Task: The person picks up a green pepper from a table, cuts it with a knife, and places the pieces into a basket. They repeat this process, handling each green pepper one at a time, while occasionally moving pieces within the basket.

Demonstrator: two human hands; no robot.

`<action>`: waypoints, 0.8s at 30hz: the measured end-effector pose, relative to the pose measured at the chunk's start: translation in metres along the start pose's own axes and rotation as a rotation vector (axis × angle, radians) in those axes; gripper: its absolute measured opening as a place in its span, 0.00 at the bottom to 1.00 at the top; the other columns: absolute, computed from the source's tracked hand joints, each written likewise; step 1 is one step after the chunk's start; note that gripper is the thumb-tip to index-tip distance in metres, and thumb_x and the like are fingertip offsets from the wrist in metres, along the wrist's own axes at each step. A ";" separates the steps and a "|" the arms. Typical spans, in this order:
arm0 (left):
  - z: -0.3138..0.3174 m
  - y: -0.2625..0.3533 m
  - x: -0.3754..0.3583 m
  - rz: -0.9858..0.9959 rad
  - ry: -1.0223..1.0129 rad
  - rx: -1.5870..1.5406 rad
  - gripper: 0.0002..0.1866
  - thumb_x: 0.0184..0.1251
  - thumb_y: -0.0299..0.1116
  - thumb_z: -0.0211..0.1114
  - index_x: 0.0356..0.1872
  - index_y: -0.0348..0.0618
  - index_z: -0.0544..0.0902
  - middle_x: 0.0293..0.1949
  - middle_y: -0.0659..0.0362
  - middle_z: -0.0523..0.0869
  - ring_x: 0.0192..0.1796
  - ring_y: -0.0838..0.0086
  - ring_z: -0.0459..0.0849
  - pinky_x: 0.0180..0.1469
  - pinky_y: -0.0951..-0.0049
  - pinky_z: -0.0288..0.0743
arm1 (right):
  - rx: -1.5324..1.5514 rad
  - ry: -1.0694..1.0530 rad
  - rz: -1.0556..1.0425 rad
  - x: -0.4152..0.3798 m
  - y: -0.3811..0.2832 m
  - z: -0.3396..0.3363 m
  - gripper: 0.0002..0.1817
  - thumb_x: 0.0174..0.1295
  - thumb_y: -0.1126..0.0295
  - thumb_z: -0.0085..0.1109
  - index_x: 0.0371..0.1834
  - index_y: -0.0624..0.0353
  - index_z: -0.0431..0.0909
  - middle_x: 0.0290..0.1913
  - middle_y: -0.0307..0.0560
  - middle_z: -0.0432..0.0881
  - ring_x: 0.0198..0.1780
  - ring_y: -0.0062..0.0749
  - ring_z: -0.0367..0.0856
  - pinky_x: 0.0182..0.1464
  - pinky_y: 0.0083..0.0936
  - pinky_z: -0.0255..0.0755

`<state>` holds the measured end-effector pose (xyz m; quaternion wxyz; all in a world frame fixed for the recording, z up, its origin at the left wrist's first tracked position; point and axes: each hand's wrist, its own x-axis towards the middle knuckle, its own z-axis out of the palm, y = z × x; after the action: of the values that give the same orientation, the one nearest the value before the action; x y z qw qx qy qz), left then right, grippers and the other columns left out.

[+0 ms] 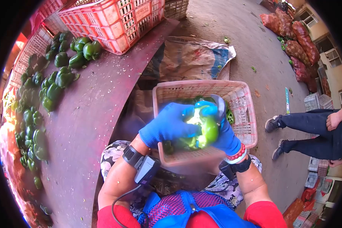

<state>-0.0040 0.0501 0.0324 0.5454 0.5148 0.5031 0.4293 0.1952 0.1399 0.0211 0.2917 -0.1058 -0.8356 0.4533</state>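
My left hand [169, 127] and my right hand [222, 131], both in blue gloves, are closed around a green bell pepper [209, 131] between them. The pepper looks opened, with a pale inside facing my left fingers. A grey, curved flat thing [219, 104] shows by my right fingers; I cannot tell whether that hand grips it too. Below the hands stands a pink plastic crate [165, 89] with green pepper pieces [229, 114] in it.
On the left, a reddish table [87, 114] bears many green peppers [55, 91] and a pink crate [114, 24]. Sacking [186, 59] lies beyond the lower crate. A person [311, 127] stands at right. Filled net sacks [292, 38] lie at the back right.
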 end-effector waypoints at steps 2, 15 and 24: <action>-0.005 0.007 -0.005 -0.097 -0.056 -0.209 0.21 0.61 0.32 0.72 0.55 0.37 0.84 0.41 0.64 0.88 0.40 0.84 0.83 0.44 0.78 0.79 | 0.185 0.015 0.105 0.000 -0.003 0.003 0.55 0.43 0.70 0.85 0.75 0.52 0.57 0.66 0.47 0.72 0.66 0.38 0.73 0.69 0.37 0.68; 0.007 -0.014 0.001 0.031 0.072 -0.628 0.14 0.67 0.38 0.71 0.46 0.41 0.83 0.35 0.70 0.85 0.36 0.88 0.77 0.37 0.79 0.74 | 0.906 0.306 0.638 -0.002 -0.004 0.013 0.39 0.53 0.80 0.74 0.69 0.51 0.67 0.59 0.40 0.76 0.56 0.27 0.77 0.54 0.28 0.79; 0.018 -0.006 0.003 0.188 0.474 0.523 0.13 0.66 0.39 0.66 0.35 0.38 0.77 0.33 0.45 0.84 0.37 0.43 0.81 0.37 0.58 0.76 | 0.396 0.244 0.139 0.008 0.020 0.020 0.38 0.59 0.79 0.70 0.72 0.50 0.63 0.60 0.43 0.76 0.59 0.30 0.77 0.60 0.32 0.77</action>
<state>0.0137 0.0499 0.0250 0.2217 0.5673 0.6588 0.4416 0.1757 0.1407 -0.0008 0.3738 -0.1578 -0.6795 0.6112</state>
